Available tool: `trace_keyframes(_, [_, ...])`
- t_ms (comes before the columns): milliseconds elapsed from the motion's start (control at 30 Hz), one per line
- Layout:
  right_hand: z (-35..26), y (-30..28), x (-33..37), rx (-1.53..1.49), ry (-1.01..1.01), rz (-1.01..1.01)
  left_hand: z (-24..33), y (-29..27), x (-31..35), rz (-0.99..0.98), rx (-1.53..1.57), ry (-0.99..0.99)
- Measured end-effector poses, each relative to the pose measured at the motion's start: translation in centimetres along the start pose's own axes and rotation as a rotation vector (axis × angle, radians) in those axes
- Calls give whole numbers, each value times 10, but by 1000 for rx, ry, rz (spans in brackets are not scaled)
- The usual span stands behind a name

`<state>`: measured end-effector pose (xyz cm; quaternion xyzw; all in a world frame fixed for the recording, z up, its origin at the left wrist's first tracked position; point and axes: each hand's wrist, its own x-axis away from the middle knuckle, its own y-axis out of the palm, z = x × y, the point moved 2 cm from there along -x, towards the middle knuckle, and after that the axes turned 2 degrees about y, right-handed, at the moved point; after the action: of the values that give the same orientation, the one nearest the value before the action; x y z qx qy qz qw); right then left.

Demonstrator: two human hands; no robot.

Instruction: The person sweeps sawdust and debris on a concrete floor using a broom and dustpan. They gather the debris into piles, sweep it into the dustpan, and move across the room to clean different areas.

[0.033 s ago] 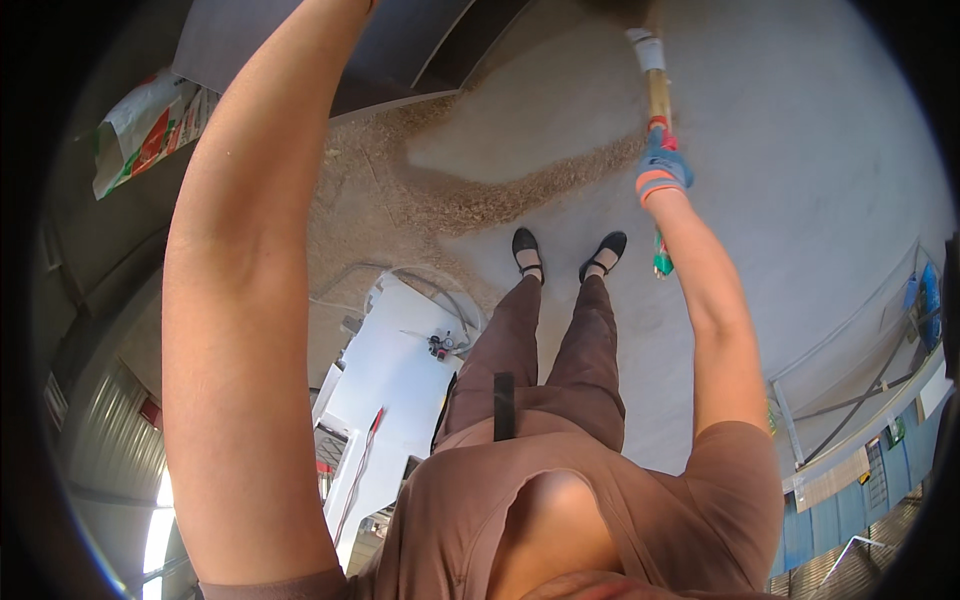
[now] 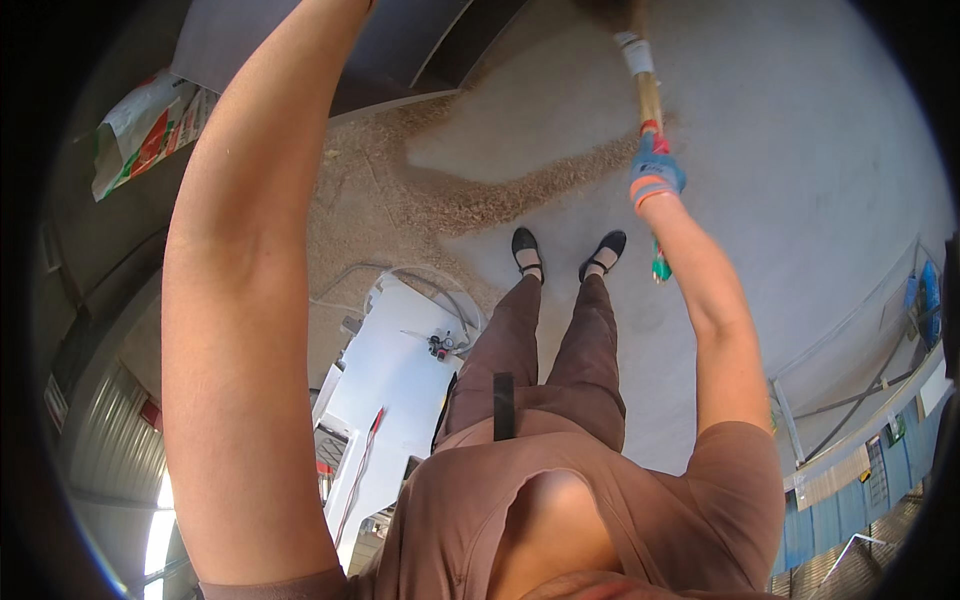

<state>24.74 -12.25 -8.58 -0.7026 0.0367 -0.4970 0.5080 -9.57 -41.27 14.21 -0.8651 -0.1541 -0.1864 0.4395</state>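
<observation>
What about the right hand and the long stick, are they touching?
Touching. The head view shows the gloved right hand closed around the long stick, which sticks out both above and below the grip.

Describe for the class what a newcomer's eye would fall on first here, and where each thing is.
The bare left arm dominates, filling the left side and running off the top edge, its hand out of view. Next comes the gloved right hand, upper right, closed around a broom-like tool whose far end is blurred and dark. Between them, just above the dark shoes in the picture, a ridge of brown debris crosses the grey floor.
</observation>
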Motion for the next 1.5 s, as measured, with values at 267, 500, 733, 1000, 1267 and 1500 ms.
trace_keyframes(267, [27, 101, 128, 876, -721, 10, -1, 3, 3, -89, -451, 16])
trace_keyframes(500, [5, 114, 228, 880, -833, -220, 7, -2, -2, 22, -308, 38])
trace_keyframes(733, [22, 134, 278, 256, -437, -341, 5, 8, -32, 175, -62, 45])
trace_keyframes(1000, [45, 30, 334, 39, -477, -519, -6, 23, -81, 276, 232, 44])
trace_keyframes(1267, [204, -36, 277, -295, -339, -438, 29, 54, 63, 1216, 464, 237])
trace_keyframes(1500, [319, -84, 117, -277, -110, -230, 91, 200, 335, 794, 658, 407])
